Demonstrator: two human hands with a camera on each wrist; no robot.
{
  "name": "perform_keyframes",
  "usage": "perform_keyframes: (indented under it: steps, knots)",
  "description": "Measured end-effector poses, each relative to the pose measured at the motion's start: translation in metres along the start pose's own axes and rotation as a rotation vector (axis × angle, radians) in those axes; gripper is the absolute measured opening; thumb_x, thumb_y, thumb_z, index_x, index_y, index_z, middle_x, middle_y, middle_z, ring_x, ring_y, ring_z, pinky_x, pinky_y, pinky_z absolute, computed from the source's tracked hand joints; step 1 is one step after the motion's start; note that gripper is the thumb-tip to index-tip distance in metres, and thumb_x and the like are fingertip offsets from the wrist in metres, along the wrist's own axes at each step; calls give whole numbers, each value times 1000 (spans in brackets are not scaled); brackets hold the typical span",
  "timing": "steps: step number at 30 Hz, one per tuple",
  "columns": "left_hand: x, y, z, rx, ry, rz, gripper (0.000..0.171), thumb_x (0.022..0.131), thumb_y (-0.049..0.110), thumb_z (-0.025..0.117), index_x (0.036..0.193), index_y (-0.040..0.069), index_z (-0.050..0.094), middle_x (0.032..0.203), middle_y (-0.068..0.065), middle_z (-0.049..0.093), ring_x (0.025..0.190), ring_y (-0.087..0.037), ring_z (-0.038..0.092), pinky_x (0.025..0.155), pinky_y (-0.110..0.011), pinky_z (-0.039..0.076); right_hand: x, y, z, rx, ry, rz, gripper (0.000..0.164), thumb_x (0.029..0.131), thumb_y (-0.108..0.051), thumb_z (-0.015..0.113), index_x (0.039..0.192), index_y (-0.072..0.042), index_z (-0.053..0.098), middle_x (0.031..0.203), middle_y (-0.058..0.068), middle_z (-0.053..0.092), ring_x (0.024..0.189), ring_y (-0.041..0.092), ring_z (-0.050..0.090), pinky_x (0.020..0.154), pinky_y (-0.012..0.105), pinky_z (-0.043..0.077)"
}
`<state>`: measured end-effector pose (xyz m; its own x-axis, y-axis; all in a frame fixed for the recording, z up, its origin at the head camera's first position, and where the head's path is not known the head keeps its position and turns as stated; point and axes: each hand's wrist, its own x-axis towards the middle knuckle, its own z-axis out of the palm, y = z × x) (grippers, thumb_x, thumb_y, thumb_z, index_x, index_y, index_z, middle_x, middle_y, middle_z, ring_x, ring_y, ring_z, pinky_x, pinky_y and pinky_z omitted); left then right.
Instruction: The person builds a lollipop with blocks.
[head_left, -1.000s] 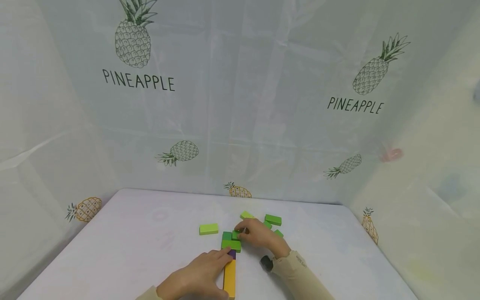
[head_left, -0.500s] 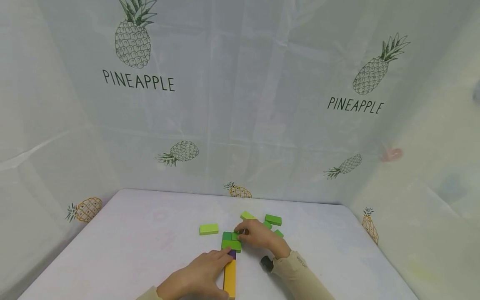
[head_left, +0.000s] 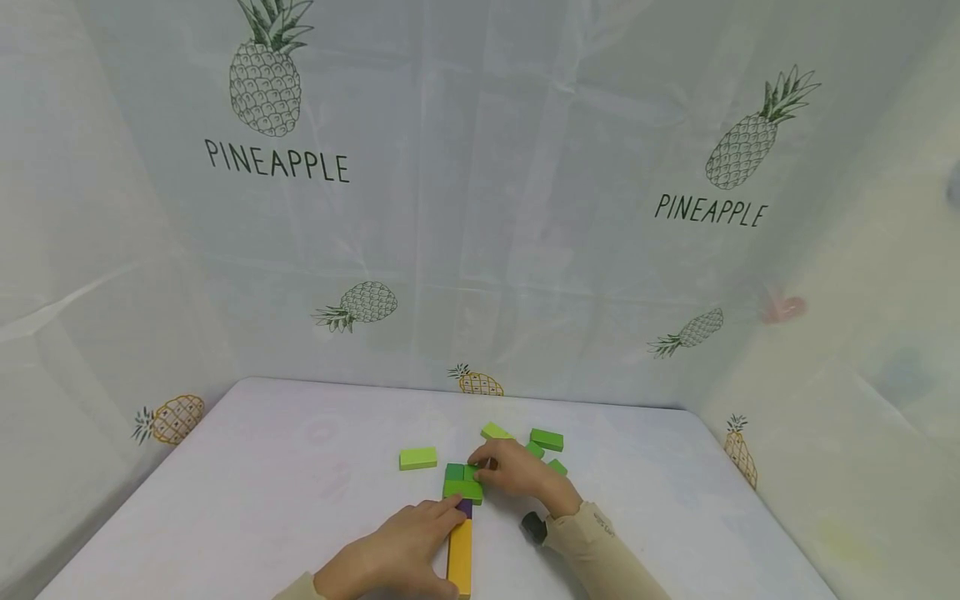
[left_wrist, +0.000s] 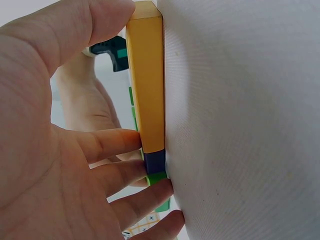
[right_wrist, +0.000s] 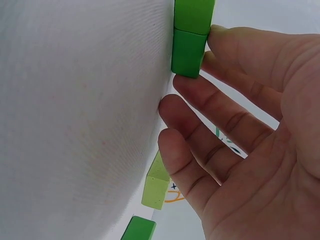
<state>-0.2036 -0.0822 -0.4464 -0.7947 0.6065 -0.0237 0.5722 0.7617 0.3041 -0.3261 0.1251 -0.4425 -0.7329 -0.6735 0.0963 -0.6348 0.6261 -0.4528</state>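
A row of blocks runs away from the person in the head view: a yellow block [head_left: 459, 558], a short purple block [head_left: 465, 508], a green block [head_left: 462, 490] lying crosswise, then a dark green block [head_left: 454, 472] beside a small green block [head_left: 470, 473]. My left hand [head_left: 401, 546] lies along the row's left side. Its thumb touches the yellow block's near end, and its extended fingers touch the side by the purple and green blocks. My right hand [head_left: 517, 473] pinches the small green block, thumb on its side and a fingertip at its far end; the palm partly covers it.
A light green block [head_left: 417, 458] lies left of the row. Behind the right hand are another light green block [head_left: 495, 431], a green block [head_left: 547, 439] and more, partly hidden. A black wrist device [head_left: 533, 527] sits under the right sleeve. A pineapple-printed curtain [head_left: 495, 208] borders the white table [head_left: 300, 467].
The right thumb and fingertips have shifted very slightly left at the small green block. The left hand stays in place.
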Motion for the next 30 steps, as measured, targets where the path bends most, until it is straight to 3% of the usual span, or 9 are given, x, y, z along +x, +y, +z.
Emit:
perform_keyframes:
  steps: [10, 15, 20, 30]
  knots:
    - [0, 1, 0, -10, -9, -14, 82, 70, 66, 68, 135, 18, 50, 146, -4, 41, 128, -22, 44, 99, -46, 44, 1, 3, -7, 6, 38, 44, 25, 89, -16, 67, 113, -9, 69, 95, -6, 64, 82, 6, 54, 70, 22, 49]
    - [-1, 1, -1, -7, -8, -17, 82, 70, 65, 68, 135, 19, 50, 147, -3, 41, 128, -22, 44, 99, -46, 43, 2, 10, -15, -15, 122, 51, 28, 88, -14, 67, 114, -4, 68, 107, 5, 66, 95, 19, 59, 83, 35, 51]
    - [0, 0, -1, -16, -11, -26, 83, 68, 66, 69, 135, 20, 50, 147, -3, 41, 128, -22, 43, 100, -45, 43, 0, 15, -15, -70, 174, 74, 33, 84, -15, 72, 115, -3, 67, 111, 9, 62, 106, 27, 55, 94, 45, 46]
    - [3, 0, 2, -53, -33, -57, 87, 66, 70, 69, 136, 22, 50, 148, -1, 40, 129, -22, 43, 101, -48, 42, -2, 28, -12, -151, 184, 138, 48, 82, -24, 73, 125, -7, 60, 124, 12, 56, 113, 29, 53, 97, 46, 44]
